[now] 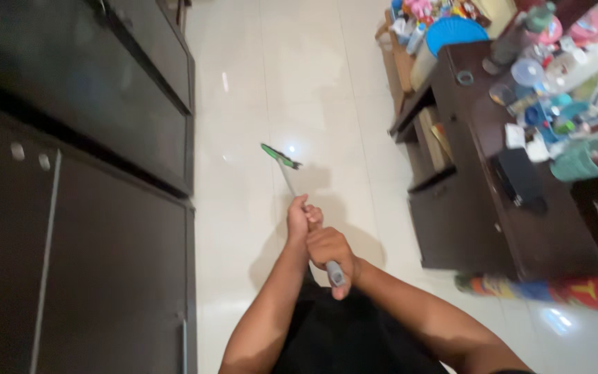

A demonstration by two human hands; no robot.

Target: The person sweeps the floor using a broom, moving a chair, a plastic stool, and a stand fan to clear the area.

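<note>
Both hands clench a mop handle [336, 273], right hand [330, 248] nearest, left hand [299, 218] ahead; its green head [278, 156] rests on open pale floor [299, 90] between dark cabinets [105, 208] and a cluttered surface [493, 173]. Arms extend forward.

A: We see a glossy white tiled floor [257, 83]. What rests directly on it?

B: We note a green mop head [279, 156], dark cabinets [105, 228] at left, and a dark cluttered sideboard [493, 221] at right.
</note>
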